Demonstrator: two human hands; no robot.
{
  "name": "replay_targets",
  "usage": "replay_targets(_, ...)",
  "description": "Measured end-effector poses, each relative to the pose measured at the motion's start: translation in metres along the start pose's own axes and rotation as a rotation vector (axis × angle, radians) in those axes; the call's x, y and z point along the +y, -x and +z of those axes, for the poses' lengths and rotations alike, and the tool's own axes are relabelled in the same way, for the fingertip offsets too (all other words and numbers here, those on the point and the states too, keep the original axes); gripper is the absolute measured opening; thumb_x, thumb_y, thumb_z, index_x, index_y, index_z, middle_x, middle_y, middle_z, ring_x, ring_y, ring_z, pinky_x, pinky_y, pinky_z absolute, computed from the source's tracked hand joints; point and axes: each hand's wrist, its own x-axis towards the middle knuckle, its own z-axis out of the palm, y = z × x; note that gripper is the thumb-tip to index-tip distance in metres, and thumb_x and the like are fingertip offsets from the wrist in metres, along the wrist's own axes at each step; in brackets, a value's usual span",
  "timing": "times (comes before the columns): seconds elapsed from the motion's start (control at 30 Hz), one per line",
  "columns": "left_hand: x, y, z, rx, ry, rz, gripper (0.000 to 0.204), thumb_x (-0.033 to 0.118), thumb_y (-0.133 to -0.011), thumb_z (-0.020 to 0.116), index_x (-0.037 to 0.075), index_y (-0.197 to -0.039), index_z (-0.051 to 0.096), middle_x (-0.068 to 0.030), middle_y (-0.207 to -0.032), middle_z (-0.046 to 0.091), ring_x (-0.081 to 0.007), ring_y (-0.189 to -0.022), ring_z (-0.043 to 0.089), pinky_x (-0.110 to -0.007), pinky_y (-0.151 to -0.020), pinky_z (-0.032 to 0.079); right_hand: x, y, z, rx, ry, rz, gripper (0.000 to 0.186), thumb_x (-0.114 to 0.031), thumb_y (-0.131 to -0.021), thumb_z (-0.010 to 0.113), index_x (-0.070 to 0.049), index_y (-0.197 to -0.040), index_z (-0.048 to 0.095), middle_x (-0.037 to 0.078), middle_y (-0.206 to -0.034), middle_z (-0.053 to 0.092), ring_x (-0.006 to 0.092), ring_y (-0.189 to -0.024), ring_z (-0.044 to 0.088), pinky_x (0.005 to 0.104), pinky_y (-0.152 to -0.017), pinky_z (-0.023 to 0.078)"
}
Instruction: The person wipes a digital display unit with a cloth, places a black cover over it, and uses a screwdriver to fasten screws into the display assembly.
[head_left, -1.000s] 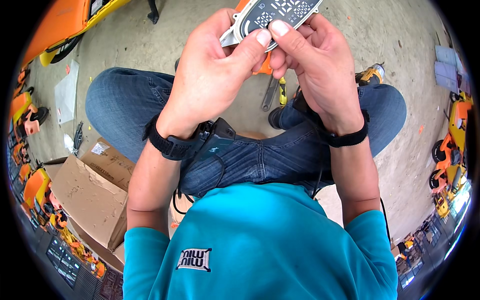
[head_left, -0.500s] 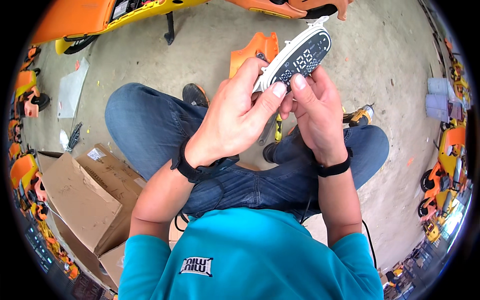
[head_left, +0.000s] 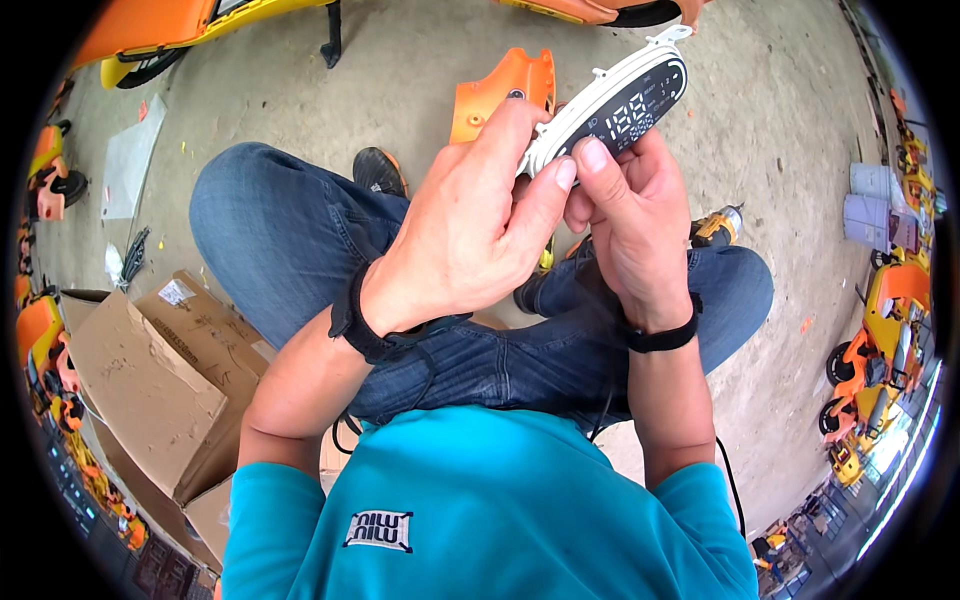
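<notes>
Between my hands is an oval dashboard display panel [head_left: 625, 105], with a white rim, small mounting tabs and a dark face bearing white digits. It tilts with its far end up to the right. My left hand [head_left: 480, 215] grips the near left end, thumb at the lower edge and fingers behind. My right hand [head_left: 632, 215] holds the lower right edge, its thumb near the left thumb and its fingers bent under the panel. The back of the panel is hidden. Just beyond my left hand, an orange plastic cover [head_left: 490, 98] lies on the floor.
A yellow and black power drill [head_left: 716, 228] lies beside my right knee. Open cardboard boxes [head_left: 150, 390] stand at left, near a clear plastic sheet [head_left: 135, 165] and a bundle of black cable [head_left: 134, 257]. An orange and yellow vehicle [head_left: 180, 35] stands ahead; similar ones line both sides.
The panel has shifted slightly right and turned a little, both hands still on it. My left fingers have slid along its left end. The whole view has shifted slightly.
</notes>
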Motion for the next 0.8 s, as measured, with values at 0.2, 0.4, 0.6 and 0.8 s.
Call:
replay_targets(0.2, 0.000, 0.000, 0.001, 0.011, -0.007, 0.003, 0.016, 0.007, -0.094, 0.056, -0.002, -0.104, 0.049, -0.0128, -0.071, 0.066, -0.0261, -0.061, 0.068, -0.034, -0.053, 0.050, -0.001, 0.002, 0.001, 0.001, -0.002, -0.014, 0.031, -0.019, -0.097, 0.064, 0.000, -0.118, 0.052, 0.005, -0.091, 0.064, 0.0065, -0.061, 0.054, 0.0198, -0.054, 0.045)
replay_targets(0.4, -0.006, 0.001, 0.004, 0.028, 0.024, 0.046, 0.017, 0.007, -0.094, 0.057, -0.003, -0.105, 0.049, -0.0129, -0.071, 0.065, -0.0253, -0.061, 0.068, -0.033, -0.052, 0.049, -0.002, 0.001, -0.002, -0.026, -0.059, -0.005, 0.034, -0.016, -0.092, 0.070, 0.002, -0.114, 0.051, 0.008, -0.096, 0.065, 0.0079, -0.065, 0.057, 0.0209, -0.053, 0.047)
replay_targets(0.6, 0.005, -0.002, -0.003, -0.047, -0.028, -0.071, 0.016, 0.008, -0.095, 0.057, -0.003, -0.105, 0.049, -0.0126, -0.075, 0.067, -0.0224, -0.067, 0.070, -0.034, -0.057, 0.051, 0.002, 0.000, -0.005, -0.004, -0.032, -0.003, 0.033, -0.018, -0.094, 0.068, 0.002, -0.115, 0.053, 0.007, -0.093, 0.065, 0.0071, -0.064, 0.057, 0.0204, -0.053, 0.046)
replay_targets(0.8, 0.004, 0.000, -0.012, -0.146, 0.333, -0.249, 0.038, 0.019, -0.099, 0.044, -0.003, -0.131, 0.047, -0.0041, -0.088, 0.060, -0.0065, -0.067, 0.050, -0.021, -0.059, 0.039, 0.000, -0.004, -0.009, -0.051, -0.158, 0.017, 0.027, -0.026, -0.102, 0.056, -0.001, -0.114, 0.056, 0.005, -0.088, 0.065, 0.0065, -0.062, 0.055, 0.0214, -0.052, 0.044)
